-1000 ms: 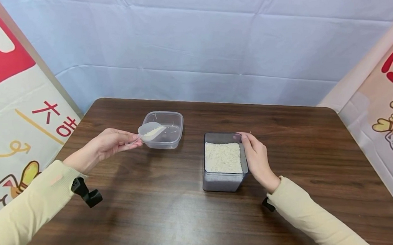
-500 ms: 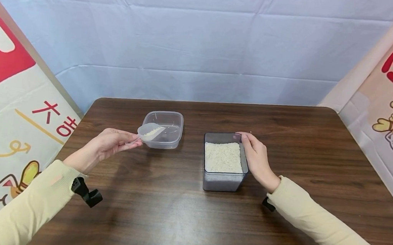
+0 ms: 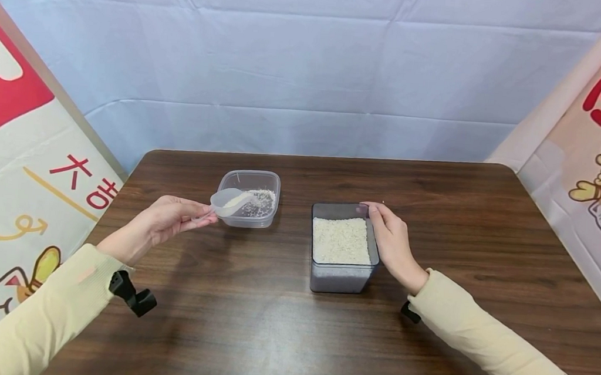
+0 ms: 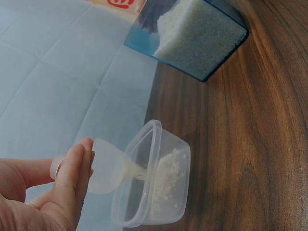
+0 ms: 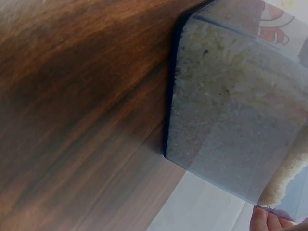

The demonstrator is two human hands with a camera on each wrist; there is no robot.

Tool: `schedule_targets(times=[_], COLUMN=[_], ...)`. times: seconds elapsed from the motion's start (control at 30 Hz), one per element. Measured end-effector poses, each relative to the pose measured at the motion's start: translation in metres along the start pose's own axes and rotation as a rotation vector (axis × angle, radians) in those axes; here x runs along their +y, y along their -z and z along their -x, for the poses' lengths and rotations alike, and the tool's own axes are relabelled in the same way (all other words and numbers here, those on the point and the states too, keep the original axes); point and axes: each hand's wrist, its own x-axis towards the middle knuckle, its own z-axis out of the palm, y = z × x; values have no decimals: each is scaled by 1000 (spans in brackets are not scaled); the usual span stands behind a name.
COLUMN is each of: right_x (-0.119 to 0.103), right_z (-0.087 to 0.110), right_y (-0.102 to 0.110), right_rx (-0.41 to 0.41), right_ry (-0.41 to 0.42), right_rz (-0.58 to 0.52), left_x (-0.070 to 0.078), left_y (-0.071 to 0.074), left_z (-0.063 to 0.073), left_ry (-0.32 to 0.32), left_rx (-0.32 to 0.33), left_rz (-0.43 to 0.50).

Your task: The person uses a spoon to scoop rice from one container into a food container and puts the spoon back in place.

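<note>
My left hand (image 3: 173, 216) pinches the handle of a translucent plastic scoop (image 3: 221, 200) between thumb and fingers. The scoop is tilted over the near-left rim of a small clear plastic container (image 3: 249, 222). In the left wrist view, rice streams from the spout of the scoop (image 4: 107, 166) onto rice (image 4: 166, 180) lying in the container. My right hand (image 3: 395, 242) holds the right rear rim of a taller grey-tinted bin (image 3: 341, 280) well filled with rice (image 3: 343, 241). In the right wrist view, fingertips (image 5: 260, 220) show at the bin's rim.
Both containers stand on a dark wood-grain table (image 3: 279, 327), with a gap between them. A pale cloth backdrop (image 3: 287, 80) hangs behind the far edge. Printed banners stand at the left (image 3: 26, 177) and right (image 3: 598, 175). A black wrist mount (image 3: 133, 295) hangs below the left sleeve.
Rice has gone from the scoop into the clear container, whose floor looked nearly bare before. The scoop has tipped slightly. My right hand and the bin have stayed put.
</note>
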Motion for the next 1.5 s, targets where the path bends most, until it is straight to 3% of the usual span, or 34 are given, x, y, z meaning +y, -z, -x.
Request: schedule_targets(times=[1.33,1.5], right_x=[3,-13], right_z=[-1,3], right_y=[0,2], right_rx=[3,-3], right_ry=[0,-3], right_rz=[3,-12], left_x=[3,3], left_y=[0,0], left_z=[1,1], left_ry=[9,9], left_rx=[-17,-22], left_rz=[-21,-32])
